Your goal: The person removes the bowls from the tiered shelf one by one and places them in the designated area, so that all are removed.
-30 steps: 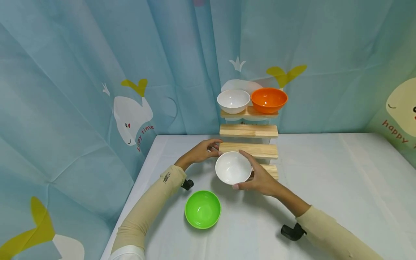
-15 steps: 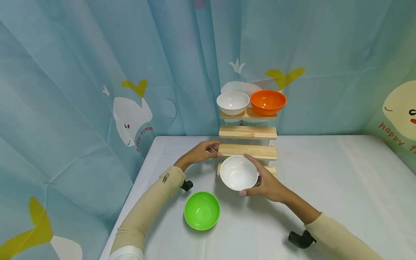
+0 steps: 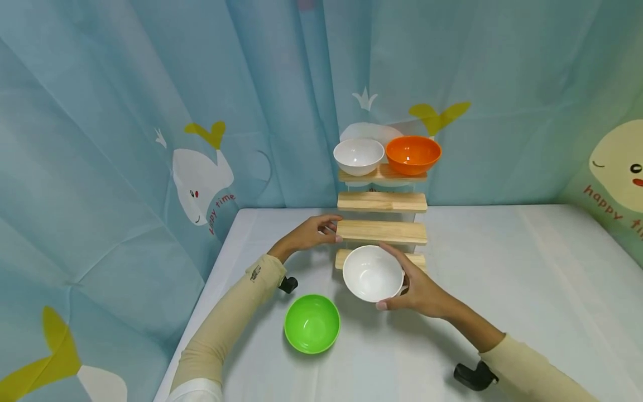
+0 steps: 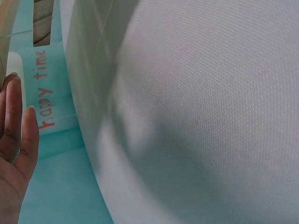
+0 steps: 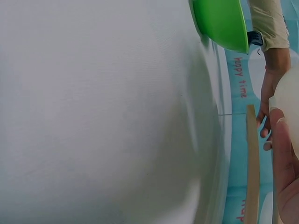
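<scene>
My right hand [image 3: 423, 290] grips a white bowl [image 3: 373, 273] by its right side, thumb near the front rim and fingers behind. The bowl's mouth faces up toward the head camera, and it covers part of the lowest step of a wooden stepped rack [image 3: 382, 231]. Whether it touches that step I cannot tell. At the rack's left end, my left hand [image 3: 307, 234] holds the end of the second step from the bottom between thumb and fingers. In the left wrist view, its fingers [image 4: 29, 140] reach up to the wood. A green bowl [image 3: 312, 324] sits on the table nearer me.
On the rack's top step stand another white bowl [image 3: 359, 156] and, to its right, an orange bowl [image 3: 413, 154]. A white cloth covers the table [image 3: 502, 262]. Blue printed curtains [image 3: 281, 100] hang behind and to the left.
My right hand has carried the white bowl rightward and a little toward me, uncovering the left end of the lowest step. The left hand has stayed at the rack.
</scene>
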Motion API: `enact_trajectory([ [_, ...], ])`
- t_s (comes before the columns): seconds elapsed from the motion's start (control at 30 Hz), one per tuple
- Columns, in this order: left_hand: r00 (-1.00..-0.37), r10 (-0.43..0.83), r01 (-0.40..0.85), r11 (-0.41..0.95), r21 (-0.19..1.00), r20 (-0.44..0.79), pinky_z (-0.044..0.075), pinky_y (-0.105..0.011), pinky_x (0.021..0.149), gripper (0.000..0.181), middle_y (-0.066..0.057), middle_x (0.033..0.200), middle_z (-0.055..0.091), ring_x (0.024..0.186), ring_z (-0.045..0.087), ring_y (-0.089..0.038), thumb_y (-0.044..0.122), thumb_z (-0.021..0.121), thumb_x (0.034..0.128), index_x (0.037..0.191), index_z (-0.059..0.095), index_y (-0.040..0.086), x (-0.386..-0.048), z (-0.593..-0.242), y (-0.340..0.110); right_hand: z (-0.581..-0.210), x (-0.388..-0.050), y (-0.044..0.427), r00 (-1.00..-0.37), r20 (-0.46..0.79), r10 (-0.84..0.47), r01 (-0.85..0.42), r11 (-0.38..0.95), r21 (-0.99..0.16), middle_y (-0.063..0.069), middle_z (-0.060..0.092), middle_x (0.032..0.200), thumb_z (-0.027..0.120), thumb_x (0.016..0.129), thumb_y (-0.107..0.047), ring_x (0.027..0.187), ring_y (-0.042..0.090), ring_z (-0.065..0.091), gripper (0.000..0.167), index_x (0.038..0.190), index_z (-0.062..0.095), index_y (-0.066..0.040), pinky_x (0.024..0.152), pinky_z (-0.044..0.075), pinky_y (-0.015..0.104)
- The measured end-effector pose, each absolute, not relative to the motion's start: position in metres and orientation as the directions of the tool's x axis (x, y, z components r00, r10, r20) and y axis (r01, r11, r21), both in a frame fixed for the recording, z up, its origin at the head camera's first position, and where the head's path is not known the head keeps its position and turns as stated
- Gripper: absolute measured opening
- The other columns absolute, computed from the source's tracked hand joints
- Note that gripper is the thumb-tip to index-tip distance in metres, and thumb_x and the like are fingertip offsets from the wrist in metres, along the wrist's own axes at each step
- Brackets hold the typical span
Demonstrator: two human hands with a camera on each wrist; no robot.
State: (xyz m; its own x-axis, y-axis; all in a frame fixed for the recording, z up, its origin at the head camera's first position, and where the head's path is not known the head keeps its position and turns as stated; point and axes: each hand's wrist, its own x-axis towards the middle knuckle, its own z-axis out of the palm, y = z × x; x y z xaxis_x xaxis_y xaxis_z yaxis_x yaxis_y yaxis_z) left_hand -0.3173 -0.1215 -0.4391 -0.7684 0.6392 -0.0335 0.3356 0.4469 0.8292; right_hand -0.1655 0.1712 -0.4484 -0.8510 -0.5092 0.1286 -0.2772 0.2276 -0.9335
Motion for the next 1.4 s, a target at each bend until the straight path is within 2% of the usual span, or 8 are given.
enact_trajectory([
  [0.23, -0.774, 0.633, 0.336, 0.445, 0.830, -0.026, 0.053, -0.036, 0.096, 0.061, -0.013, 0.131, 0.059, 0.115, 0.061, -0.026, 0.024, 0.072, 0.0946, 0.150, 0.049, 0.014, -0.322, -0.434, -0.121, -0.447, -0.165, 0.173, -0.846, 0.115, -0.521, -0.261, 0.216, -0.941, 0.029, 0.029, 0.148, 0.089, 0.074, -0.009, 0.099, 0.035, 0.064, 0.115, 0.162, 0.015, -0.020, 0.074, 0.062, 0.040],
  [0.6, -0.771, 0.635, 0.314, 0.450, 0.836, -0.052, 0.052, -0.036, 0.098, 0.062, -0.014, 0.134, 0.057, 0.118, 0.061, -0.028, 0.024, 0.071, 0.0956, 0.151, 0.046, 0.013, -0.318, -0.440, -0.123, -0.453, -0.157, 0.175, -0.836, 0.093, -0.541, -0.232, 0.194, -0.953, 0.027, 0.026, 0.151, 0.088, 0.075, -0.009, 0.101, 0.037, 0.064, 0.116, 0.162, 0.012, -0.016, 0.074, 0.062, 0.038],
  [1.0, -0.771, 0.635, 0.316, 0.455, 0.833, -0.054, 0.053, -0.036, 0.097, 0.063, -0.014, 0.133, 0.058, 0.119, 0.059, -0.028, 0.024, 0.071, 0.0958, 0.152, 0.045, 0.011, -0.316, -0.438, -0.122, -0.456, -0.153, 0.180, -0.826, 0.083, -0.558, -0.220, 0.183, -0.958, 0.029, 0.027, 0.149, 0.087, 0.075, -0.007, 0.099, 0.037, 0.065, 0.115, 0.162, 0.013, -0.023, 0.076, 0.061, 0.038],
  [1.4, -0.774, 0.632, 0.329, 0.468, 0.820, -0.050, 0.053, -0.034, 0.096, 0.060, -0.012, 0.130, 0.059, 0.116, 0.060, -0.025, 0.024, 0.071, 0.0960, 0.151, 0.047, 0.014, -0.317, -0.439, -0.121, -0.458, -0.148, 0.183, -0.794, 0.062, -0.605, -0.198, 0.160, -0.967, 0.031, 0.025, 0.150, 0.086, 0.075, -0.005, 0.101, 0.039, 0.065, 0.116, 0.162, 0.012, -0.020, 0.078, 0.061, 0.038],
])
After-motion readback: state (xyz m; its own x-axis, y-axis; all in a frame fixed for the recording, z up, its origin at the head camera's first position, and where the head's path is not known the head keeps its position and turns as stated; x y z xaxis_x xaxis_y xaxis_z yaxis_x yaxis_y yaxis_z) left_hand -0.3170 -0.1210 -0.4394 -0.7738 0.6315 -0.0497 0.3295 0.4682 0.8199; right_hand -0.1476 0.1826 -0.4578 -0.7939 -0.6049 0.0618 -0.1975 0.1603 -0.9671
